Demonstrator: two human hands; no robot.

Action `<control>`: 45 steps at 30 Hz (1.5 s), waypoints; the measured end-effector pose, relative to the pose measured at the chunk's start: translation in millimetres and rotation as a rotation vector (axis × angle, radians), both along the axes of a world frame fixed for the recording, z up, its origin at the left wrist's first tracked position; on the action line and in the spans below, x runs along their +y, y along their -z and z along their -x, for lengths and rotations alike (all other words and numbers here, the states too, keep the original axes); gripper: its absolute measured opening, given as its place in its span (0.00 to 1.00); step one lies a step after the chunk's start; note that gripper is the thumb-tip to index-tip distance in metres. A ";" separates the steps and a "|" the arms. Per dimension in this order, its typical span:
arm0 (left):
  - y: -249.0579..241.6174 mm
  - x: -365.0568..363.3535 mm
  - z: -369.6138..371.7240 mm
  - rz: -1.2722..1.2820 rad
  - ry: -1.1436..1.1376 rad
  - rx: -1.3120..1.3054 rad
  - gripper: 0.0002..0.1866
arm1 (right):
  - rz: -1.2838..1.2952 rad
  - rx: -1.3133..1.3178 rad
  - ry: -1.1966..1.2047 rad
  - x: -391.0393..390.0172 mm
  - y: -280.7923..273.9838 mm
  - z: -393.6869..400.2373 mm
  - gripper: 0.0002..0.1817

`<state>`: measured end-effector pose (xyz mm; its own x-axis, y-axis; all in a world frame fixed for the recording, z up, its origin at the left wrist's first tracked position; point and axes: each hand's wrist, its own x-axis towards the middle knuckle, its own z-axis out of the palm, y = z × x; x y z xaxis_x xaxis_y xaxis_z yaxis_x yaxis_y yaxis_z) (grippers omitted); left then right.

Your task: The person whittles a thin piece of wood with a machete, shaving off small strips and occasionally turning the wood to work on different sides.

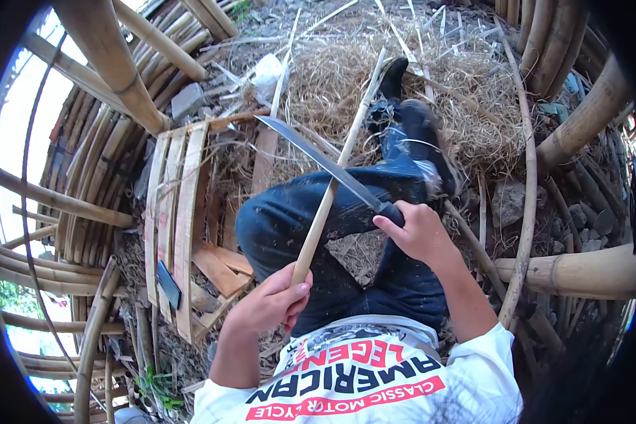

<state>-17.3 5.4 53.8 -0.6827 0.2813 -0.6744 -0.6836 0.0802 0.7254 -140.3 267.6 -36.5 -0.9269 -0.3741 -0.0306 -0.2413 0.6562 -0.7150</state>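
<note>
My left hand (279,300) is closed around the lower end of a long, pale bamboo strip (319,219), which slants up and away past my knee. In my right hand (418,232) is the dark handle of a machete (316,157). Its long blade points up and to the left and crosses over the strip, about midway along it. Both the strip and the blade lie above my bent leg in dark jeans (283,212). Pale flecks dot the jeans, and a dark shoe (431,145) shows beyond them.
A wooden crate (169,205) stands at my left with a phone (168,285) on its slats. Curly shavings (318,78) cover the ground ahead. Bamboo poles (579,272) frame both sides, and a rock (509,201) sits at the right.
</note>
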 end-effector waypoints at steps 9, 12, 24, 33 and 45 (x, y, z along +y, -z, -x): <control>6.5 1.9 21.2 0.158 0.036 0.033 0.04 | 0.087 -0.022 -0.323 -18.2 -19.3 -39.2 0.33; 1.2 1.7 35.5 0.178 0.064 0.139 0.05 | 0.117 -0.025 -0.306 -27.3 -12.6 -18.9 0.32; 31.4 -49.2 122.3 0.191 0.232 0.047 0.12 | 0.163 -0.141 -0.129 -55.9 31.1 61.5 0.29; 57.4 -60.9 118.1 0.077 0.215 0.083 0.13 | -0.049 0.008 -0.059 -54.8 60.2 128.4 0.27; 86.5 -23.2 112.7 0.594 0.356 0.514 0.12 | -0.142 -0.004 -0.304 -58.2 27.8 75.5 0.27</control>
<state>-130.0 -17.8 -32.7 -0.8816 0.2351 -0.4092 -0.1441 0.6916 0.7078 -215.7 209.5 -64.3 -0.7734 -0.6251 -0.1060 -0.4385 0.6481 -0.6227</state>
